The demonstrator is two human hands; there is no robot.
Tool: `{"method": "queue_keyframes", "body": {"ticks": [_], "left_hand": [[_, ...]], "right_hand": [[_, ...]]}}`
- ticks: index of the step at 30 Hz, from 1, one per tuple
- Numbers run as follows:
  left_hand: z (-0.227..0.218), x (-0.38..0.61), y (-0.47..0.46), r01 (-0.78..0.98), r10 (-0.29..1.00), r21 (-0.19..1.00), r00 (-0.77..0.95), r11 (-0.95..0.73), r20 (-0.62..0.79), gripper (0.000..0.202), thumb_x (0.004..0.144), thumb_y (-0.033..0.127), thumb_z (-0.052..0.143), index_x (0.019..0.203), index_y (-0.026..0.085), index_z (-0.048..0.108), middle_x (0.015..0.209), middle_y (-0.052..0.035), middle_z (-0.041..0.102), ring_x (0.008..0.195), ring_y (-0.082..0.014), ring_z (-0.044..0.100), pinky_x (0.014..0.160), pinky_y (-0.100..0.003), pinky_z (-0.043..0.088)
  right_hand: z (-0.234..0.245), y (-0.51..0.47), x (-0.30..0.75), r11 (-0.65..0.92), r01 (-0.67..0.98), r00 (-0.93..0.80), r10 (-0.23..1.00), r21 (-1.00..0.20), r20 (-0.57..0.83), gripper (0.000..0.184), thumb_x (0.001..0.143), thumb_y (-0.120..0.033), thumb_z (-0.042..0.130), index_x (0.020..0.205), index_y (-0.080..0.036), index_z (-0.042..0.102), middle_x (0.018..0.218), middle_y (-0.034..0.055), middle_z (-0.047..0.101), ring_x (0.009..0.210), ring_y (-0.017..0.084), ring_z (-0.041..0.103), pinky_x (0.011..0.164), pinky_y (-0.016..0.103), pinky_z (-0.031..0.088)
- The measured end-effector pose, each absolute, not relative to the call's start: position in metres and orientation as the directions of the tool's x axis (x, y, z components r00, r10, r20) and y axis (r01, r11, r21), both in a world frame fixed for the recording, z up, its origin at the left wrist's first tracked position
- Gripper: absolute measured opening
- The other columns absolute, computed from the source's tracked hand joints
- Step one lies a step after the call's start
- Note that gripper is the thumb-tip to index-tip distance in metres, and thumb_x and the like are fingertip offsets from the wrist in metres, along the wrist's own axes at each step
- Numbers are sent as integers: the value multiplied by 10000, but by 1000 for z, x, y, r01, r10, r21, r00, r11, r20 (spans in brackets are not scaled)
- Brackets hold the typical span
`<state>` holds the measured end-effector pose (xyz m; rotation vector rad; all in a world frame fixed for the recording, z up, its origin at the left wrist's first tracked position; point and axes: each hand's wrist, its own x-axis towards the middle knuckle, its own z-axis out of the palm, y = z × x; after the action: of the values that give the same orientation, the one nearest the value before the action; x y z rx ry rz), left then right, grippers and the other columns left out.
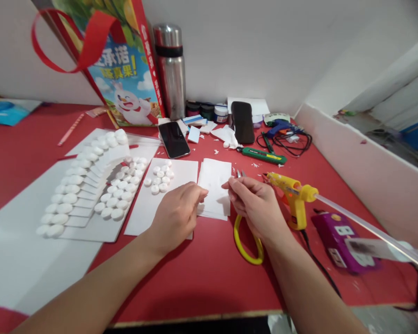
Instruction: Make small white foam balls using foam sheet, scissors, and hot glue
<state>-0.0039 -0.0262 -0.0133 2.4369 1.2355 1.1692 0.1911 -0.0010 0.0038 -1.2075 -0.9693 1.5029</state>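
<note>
My left hand (176, 213) is closed, its thumb and fingertips pressed together over the edge of a small stack of white paper (214, 185). Opposite it, my right hand (256, 202) makes a pinch above the paper's right side. Whatever either pinch holds is too small or hidden to make out. Under my right hand lies a pair of scissors with a yellow handle (239, 241); the blade tips show beyond my fingers. To the left, small white round pieces (163, 177) lie on a white board (142, 208).
Further left, a curved stepped white model (87, 199) edged with white rounds stands on a board. A yellow glue gun (294, 197) and purple box (344, 241) are at right. Behind are a green cutter (263, 155), two phones (243, 123), a steel flask (170, 76) and a gift bag (125, 83).
</note>
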Motion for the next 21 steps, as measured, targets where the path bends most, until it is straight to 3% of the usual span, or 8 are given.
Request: {"method": "queue_keyframes", "body": {"ticks": [3,8,11,15,18,21], "left_hand": [[-15,-4,-27,615,733,469,284,-634,618,97,1014,165,582,921,163,611,764,-19,652,689,-143,604,653,-272,450],[-14,-3,-28,655,783,505,225,-562,580,301,1010,353,639,768,201,543,606,39,559,536,-107,500,556,-264,367],[-16,-3,-27,662,790,507,221,-552,572,351,1055,333,546,733,210,481,567,50,495,502,-106,460,535,-271,342],[-18,-4,-25,621,797,538,260,-570,545,150,1051,171,488,954,190,601,781,-3,640,694,-128,610,666,-257,459],[-18,-5,-24,587,778,544,267,-599,569,167,1021,112,507,1119,183,622,973,-53,699,892,-159,670,795,-278,512],[-18,-7,-22,612,802,569,196,-550,565,219,1007,72,466,1128,175,616,1041,-78,674,961,-180,662,852,-315,535]], "right_hand": [[4,-1,191,-262,-184,-66,965,-947,-254,342,797,-461,820,786,-128,745,559,-52,508,400,7,295,398,194,138],[8,-2,191,-257,-175,-48,966,-950,-253,328,803,-449,814,774,-131,741,565,-47,502,418,15,301,409,201,149],[9,-1,192,-249,-180,-38,968,-952,-247,319,794,-449,813,782,-140,737,581,-41,512,425,23,280,413,216,139],[6,0,194,-206,-140,-6,978,-968,-208,301,809,-455,778,810,-161,715,596,-48,504,435,43,266,423,234,168],[2,1,197,-12,121,54,999,-993,-6,188,850,-366,734,868,-181,707,666,-23,576,519,91,421,499,253,321],[-2,-1,197,272,473,-116,962,-838,246,80,858,-263,719,893,-194,699,827,27,677,690,147,554,656,292,431]]}}
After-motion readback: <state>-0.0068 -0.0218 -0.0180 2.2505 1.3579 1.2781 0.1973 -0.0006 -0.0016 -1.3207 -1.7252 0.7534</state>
